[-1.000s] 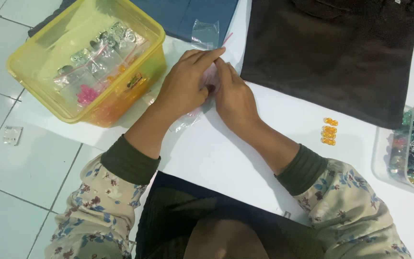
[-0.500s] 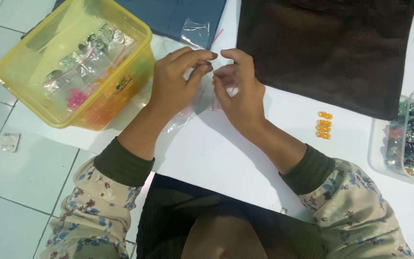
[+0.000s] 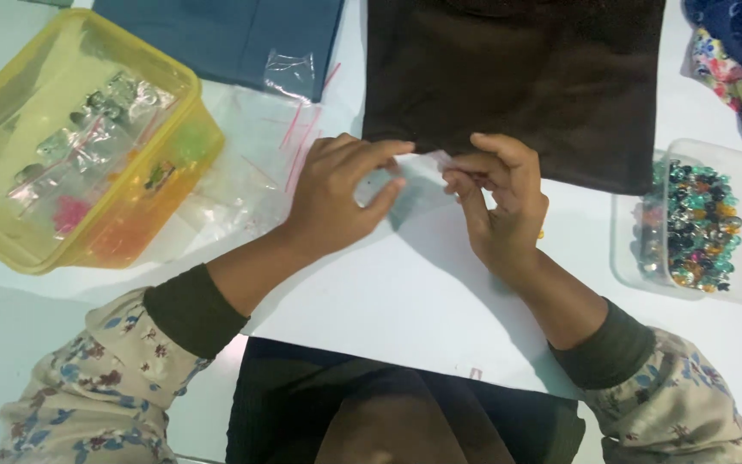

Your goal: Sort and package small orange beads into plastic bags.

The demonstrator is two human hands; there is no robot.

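Small clear plastic bag [image 3: 422,165] stretches crosswise between my left hand [image 3: 337,193] and right hand [image 3: 500,206], both pinching it above the white table [image 3: 388,292]; dark brown cloth [image 3: 508,77] lies just behind, yellow tub [image 3: 70,137] to my left, bead box [image 3: 689,223] to my right

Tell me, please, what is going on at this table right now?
A person holds a small clear bag between both hands: the left hand and right hand pinch it just above the white table. A yellow tub of filled bags sits to the left, a clear box of beads to the right, and a dark cloth lies behind.
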